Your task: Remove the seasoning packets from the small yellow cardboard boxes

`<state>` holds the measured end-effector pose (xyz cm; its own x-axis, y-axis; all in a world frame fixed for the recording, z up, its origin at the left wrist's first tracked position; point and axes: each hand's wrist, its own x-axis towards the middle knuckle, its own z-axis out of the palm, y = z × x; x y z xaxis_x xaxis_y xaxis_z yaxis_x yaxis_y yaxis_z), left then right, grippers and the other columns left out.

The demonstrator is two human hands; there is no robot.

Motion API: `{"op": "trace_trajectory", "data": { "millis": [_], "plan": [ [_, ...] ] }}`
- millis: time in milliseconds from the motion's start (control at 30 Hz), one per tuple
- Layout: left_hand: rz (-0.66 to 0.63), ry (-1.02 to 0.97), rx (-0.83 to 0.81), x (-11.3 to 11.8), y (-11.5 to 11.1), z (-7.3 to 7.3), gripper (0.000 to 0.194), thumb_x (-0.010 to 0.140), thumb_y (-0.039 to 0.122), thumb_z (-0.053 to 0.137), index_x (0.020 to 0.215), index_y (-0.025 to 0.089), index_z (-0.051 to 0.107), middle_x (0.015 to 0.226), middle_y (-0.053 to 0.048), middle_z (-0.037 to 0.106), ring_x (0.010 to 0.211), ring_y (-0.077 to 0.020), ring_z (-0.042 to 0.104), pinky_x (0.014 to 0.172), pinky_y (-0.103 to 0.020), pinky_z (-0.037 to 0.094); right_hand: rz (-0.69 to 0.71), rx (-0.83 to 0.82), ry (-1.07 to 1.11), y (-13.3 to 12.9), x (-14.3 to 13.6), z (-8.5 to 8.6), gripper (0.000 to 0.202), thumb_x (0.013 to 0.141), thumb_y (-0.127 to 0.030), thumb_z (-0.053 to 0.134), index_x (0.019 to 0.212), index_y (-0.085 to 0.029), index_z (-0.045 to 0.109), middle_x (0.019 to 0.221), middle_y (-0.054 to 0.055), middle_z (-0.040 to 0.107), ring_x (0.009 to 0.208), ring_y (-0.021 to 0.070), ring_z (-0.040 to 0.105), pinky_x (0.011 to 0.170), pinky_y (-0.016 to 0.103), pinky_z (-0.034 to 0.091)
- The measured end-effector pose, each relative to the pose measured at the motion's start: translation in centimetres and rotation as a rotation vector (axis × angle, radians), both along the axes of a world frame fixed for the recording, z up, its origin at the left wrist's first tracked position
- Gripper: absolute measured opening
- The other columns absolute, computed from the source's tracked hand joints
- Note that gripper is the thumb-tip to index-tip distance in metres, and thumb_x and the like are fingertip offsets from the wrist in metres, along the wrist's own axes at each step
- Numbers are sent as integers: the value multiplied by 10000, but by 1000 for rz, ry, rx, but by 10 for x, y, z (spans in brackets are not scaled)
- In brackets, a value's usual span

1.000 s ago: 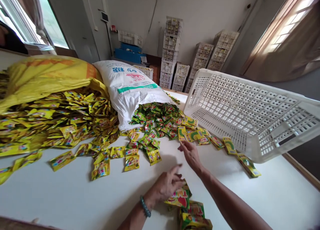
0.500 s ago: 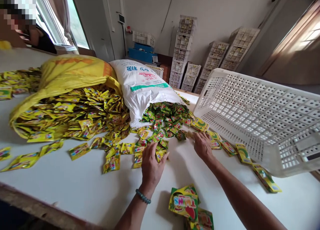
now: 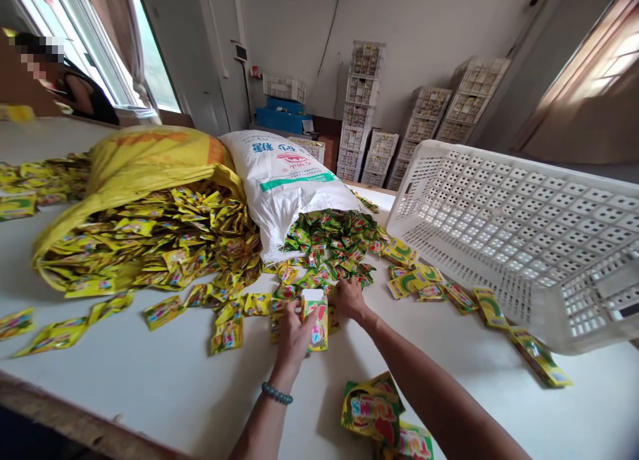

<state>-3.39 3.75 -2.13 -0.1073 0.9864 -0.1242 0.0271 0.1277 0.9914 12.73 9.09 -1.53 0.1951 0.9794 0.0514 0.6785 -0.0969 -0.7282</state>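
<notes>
My left hand (image 3: 293,333), a bead bracelet on its wrist, is closed around a small yellow-green carton (image 3: 316,327) with a white flap standing up at its top. Just right of the carton, my right hand (image 3: 351,300) has its fingers curled down at the edge of the green candy packets (image 3: 339,237); what is between its fingertips is hidden. Those packets spill from a white woven sack (image 3: 289,167). Yellow candy packets (image 3: 174,227) pour from a yellow sack (image 3: 160,147) on the left. Nearer me lie printed cartons (image 3: 372,407), one overlapping another.
A white plastic basket (image 3: 499,207) stands tilted at the right. Along its near side lie several flat yellow cartons (image 3: 489,307). Stacked crates (image 3: 359,107) line the back wall. At the far left, another person (image 3: 82,90) is by the window.
My right hand has moved left, from beside the yellow cartons to the green packets. The left hand, open before, now grips an upright carton.
</notes>
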Motion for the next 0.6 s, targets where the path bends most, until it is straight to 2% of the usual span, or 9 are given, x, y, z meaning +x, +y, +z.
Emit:
{"op": "trace_trajectory", "data": {
  "millis": [67,133,200,300,367,433,500,600],
  "plan": [
    [-39,13,-26,3,0,-5,465,654,452,746,984,192,547,756,-37,709,636,-205,671,579,-285,498,-2,-9,-12,-7,9,-4,286,660,-402,731,740,-170,584,799,70,601,856,236,545,724,309,411],
    [-63,29,-26,7,-1,-5,435,634,433,762,944,193,574,732,-38,711,637,-209,673,570,-277,494,10,1,37,-17,24,-2,307,716,-456,668,764,-171,566,710,36,576,721,194,531,635,284,403],
    [-92,59,-6,9,-3,0,408,631,420,765,929,197,599,703,-39,712,641,-216,675,573,-277,491,37,71,217,-27,38,7,375,753,-535,608,817,-168,557,689,23,572,645,165,507,581,271,395],
    [-195,141,71,11,-6,7,395,673,425,737,973,197,622,719,-51,727,675,-227,681,610,-291,495,113,191,479,-40,50,20,436,735,-582,615,864,-170,560,714,17,584,626,145,500,583,267,406],
    [-269,102,121,12,-8,9,415,698,426,722,1019,183,622,778,-67,742,736,-233,689,662,-301,507,219,171,427,-45,51,28,385,730,-543,636,831,-176,582,699,1,571,624,135,490,588,259,402],
    [-323,7,131,11,-9,8,432,705,420,723,1037,164,619,826,-79,748,769,-230,692,697,-302,515,348,103,282,-47,48,35,277,744,-450,638,779,-177,611,667,-14,553,616,125,470,583,244,385],
    [-337,-47,122,10,-10,7,425,704,415,729,1021,152,625,820,-77,747,756,-219,690,699,-295,518,436,43,160,-47,46,41,164,757,-339,613,760,-177,636,649,-24,547,611,115,459,582,231,369],
    [-313,-42,127,7,-10,8,416,699,406,733,1010,148,634,772,-57,740,716,-201,681,675,-278,510,498,20,46,-42,45,50,84,737,-243,613,732,-171,656,644,-26,552,616,109,464,588,220,356]
  ]
}}
